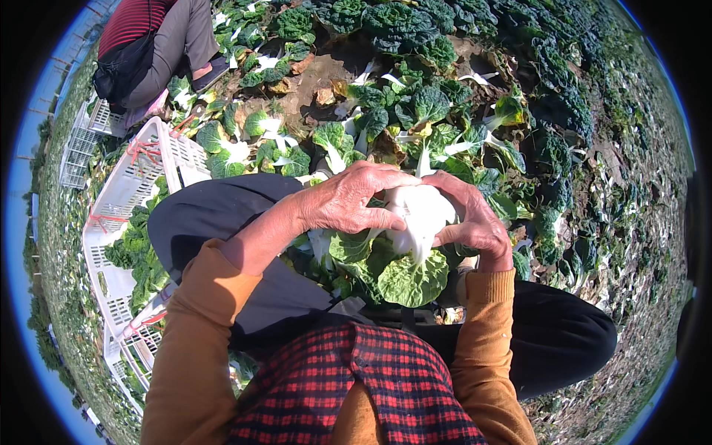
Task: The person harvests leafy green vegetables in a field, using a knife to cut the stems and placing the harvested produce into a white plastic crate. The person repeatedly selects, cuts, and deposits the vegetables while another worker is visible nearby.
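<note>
Between my knees, both hands hold a leafy cabbage-like vegetable with thick white stalks, its green leaves hanging down toward my lap. My left hand grips its left side, the thumb against the white stalks. On the other side my right hand curls around it, thumb low and fingertips at the top. A white stalk sticks up just beyond the fingertips. Loose leaves with white stems lie on the soil in front of my hands.
At my left stands a white slatted plastic crate holding green leafy heads, with red ties on its rim. More crates lie beyond it. A co-worker crouches at upper left. Dark green plants grow ahead in rows.
</note>
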`<action>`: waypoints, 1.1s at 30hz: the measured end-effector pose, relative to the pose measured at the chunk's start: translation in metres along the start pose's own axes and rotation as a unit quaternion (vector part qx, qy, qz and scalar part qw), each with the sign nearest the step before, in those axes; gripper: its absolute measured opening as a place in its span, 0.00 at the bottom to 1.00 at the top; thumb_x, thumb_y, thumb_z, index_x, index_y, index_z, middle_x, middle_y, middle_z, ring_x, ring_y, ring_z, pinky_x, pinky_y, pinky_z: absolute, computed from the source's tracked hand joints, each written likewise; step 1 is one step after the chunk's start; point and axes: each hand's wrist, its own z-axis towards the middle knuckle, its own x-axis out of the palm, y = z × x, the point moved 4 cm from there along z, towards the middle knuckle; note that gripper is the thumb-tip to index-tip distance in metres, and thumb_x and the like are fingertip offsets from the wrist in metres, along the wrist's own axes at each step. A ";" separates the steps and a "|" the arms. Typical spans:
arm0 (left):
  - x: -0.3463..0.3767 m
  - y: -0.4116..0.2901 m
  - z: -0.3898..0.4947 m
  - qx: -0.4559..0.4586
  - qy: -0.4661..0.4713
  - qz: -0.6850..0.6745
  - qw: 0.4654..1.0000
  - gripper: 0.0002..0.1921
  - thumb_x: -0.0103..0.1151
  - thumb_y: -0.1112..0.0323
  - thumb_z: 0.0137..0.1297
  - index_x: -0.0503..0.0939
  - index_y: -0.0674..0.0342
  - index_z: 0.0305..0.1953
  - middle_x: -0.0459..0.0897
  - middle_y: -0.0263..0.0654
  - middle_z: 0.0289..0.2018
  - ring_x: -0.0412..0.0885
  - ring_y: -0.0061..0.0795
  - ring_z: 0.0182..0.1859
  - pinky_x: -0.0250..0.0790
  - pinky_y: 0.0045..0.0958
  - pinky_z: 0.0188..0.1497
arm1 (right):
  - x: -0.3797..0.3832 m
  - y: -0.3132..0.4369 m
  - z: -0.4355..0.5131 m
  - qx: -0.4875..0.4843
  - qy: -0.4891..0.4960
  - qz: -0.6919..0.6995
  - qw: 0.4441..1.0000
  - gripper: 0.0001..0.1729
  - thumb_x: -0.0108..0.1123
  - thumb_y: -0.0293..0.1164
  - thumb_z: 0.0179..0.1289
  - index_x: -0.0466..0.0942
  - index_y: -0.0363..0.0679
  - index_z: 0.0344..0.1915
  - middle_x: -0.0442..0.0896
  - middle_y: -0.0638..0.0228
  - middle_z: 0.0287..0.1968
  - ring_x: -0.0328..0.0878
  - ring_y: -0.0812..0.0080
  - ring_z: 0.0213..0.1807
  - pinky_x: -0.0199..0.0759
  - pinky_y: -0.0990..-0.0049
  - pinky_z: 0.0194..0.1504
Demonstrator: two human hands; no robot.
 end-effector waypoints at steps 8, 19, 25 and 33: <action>0.004 0.002 -0.006 -0.137 0.016 -0.022 0.990 0.28 0.82 0.51 0.47 0.77 0.65 0.37 0.78 0.35 0.28 0.77 0.25 0.30 0.71 0.28 0.31 | 0.018 -0.019 0.002 0.048 0.084 0.111 0.989 0.48 0.79 0.26 0.26 0.77 0.35 0.59 0.81 0.68 0.51 0.77 0.71 0.54 0.69 0.71 0.60; 0.007 -0.007 -0.015 -0.072 -0.028 0.065 0.995 0.25 0.78 0.54 0.47 0.71 0.64 0.28 0.72 0.43 0.20 0.72 0.44 0.23 0.64 0.42 0.28 | 0.020 -0.031 0.004 0.023 0.073 0.005 0.997 0.47 0.79 0.25 0.26 0.78 0.34 0.57 0.84 0.62 0.48 0.80 0.64 0.52 0.72 0.67 0.58; -0.040 -0.007 -0.014 -0.079 -0.203 0.460 0.861 0.49 0.77 0.37 0.44 0.73 0.64 0.63 0.75 0.50 0.63 0.73 0.53 0.63 0.67 0.46 0.63 | -0.009 -0.037 -0.001 0.032 -0.088 0.069 0.993 0.44 0.78 0.29 0.37 0.76 0.30 0.60 0.84 0.63 0.50 0.80 0.68 0.52 0.72 0.69 0.59; 0.023 0.047 -0.030 -0.279 -0.133 -0.410 0.858 0.39 0.75 0.59 0.43 0.76 0.65 0.61 0.84 0.37 0.46 0.80 0.28 0.50 0.70 0.29 0.57 | 0.026 -0.025 0.027 -0.037 -0.095 0.158 0.982 0.45 0.79 0.32 0.45 0.74 0.33 0.65 0.81 0.61 0.56 0.75 0.66 0.61 0.69 0.67 0.64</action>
